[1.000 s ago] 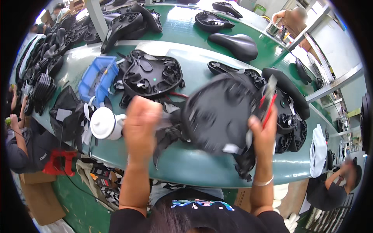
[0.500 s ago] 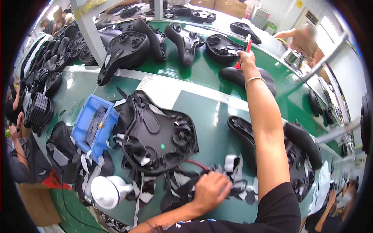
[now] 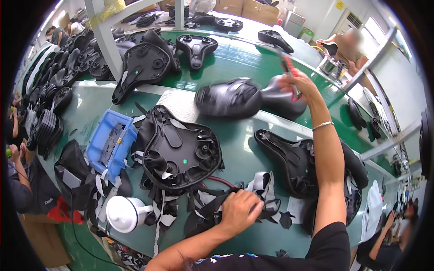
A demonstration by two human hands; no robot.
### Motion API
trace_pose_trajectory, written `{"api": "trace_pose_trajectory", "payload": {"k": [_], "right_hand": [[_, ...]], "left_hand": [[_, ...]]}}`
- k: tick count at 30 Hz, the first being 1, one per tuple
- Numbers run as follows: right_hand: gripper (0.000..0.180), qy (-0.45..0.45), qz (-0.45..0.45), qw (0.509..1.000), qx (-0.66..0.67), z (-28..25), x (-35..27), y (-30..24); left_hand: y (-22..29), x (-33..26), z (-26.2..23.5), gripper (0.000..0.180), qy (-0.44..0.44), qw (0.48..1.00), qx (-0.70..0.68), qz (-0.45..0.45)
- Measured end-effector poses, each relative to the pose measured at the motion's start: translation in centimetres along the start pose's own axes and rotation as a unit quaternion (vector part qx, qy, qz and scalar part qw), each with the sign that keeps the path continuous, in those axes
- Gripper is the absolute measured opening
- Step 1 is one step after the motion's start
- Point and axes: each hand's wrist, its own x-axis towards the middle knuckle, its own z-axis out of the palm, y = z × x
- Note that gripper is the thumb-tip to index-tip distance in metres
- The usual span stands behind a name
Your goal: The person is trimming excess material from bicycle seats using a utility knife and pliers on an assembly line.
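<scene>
My right hand (image 3: 300, 88) is raised over the green bench, closed round a red-handled tool (image 3: 289, 67); blur hides its working end. Beneath it lies a smooth black bicycle saddle (image 3: 284, 105), top up. Left of that, a blurred black saddle (image 3: 228, 98) moves at the edge of the near table. My left hand (image 3: 242, 208) rests low among black and grey fabric scraps (image 3: 205, 212), fingers curled; whatever they hold is hidden. Beside it lies an upturned saddle (image 3: 181, 153) with gathered black cover edges and a red cord (image 3: 219, 181) by its rim.
A blue bin (image 3: 108, 144) and a white lidded mug (image 3: 126, 214) stand to the left. More saddles (image 3: 294, 165) lie at right, and others (image 3: 144, 67) beyond a grey post (image 3: 105, 40). A person (image 3: 350, 49) sits across the bench; others are at both sides.
A saddle from the far bench has come nearer and left, blurred by motion. My right hand has come nearer and slightly right with the red-handled tool. My left hand stays by the scraps.
</scene>
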Motion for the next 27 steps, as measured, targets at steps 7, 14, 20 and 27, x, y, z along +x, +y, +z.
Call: {"api": "trace_pose_trajectory", "payload": {"k": [7, 14, 20, 27], "right_hand": [[0.033, 0.194, 0.017, 0.977, 0.085, -13.6, -0.6, 11.7], [0.036, 0.160, -0.059, 0.981, 0.091, -3.0, -6.4, -0.1], [0.034, 0.142, -0.305, 0.879, -0.338, 5.7, -28.9, -5.9], [0.029, -0.076, -0.287, 0.906, -0.303, 9.1, -45.3, 3.9]], "left_hand": [[1.0, 0.3, 1.8, 0.013, 0.001, 0.999, -0.014, 0.044], [0.3, -0.5, 0.8, 0.015, 0.028, 0.999, 0.002, 0.038], [-1.0, -0.3, -1.2, 0.033, 0.009, 0.812, -0.559, -0.167], [-0.1, -1.0, -5.7, 0.066, -0.153, 0.847, -0.423, -0.282]]}}
